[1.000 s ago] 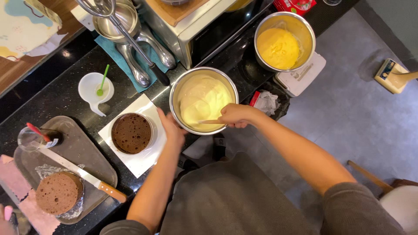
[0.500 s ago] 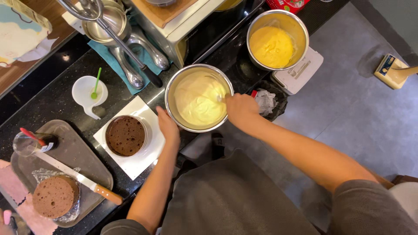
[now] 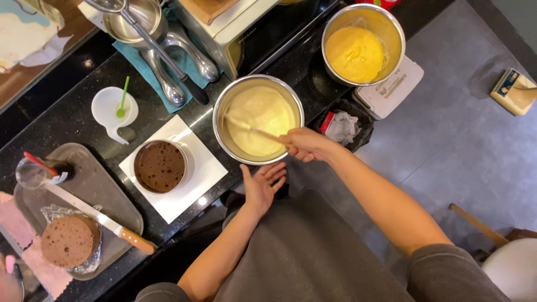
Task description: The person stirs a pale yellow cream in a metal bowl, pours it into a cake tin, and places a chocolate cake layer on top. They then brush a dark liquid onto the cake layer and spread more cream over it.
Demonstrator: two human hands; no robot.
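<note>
Yellow-blue box (image 3: 513, 91) on floor, far right.

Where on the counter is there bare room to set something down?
Bare black counter shows between the white cup, grey tray and white board. It is crowded around the cream bowl, where the right hand stirs.

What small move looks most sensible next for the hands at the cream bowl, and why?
Probably bring the left hand back onto the rim of the steel bowl. It hovers open, off the bowl, while the right hand holds a spatula in the pale cream; unbraced, the bowl could slide.
</note>
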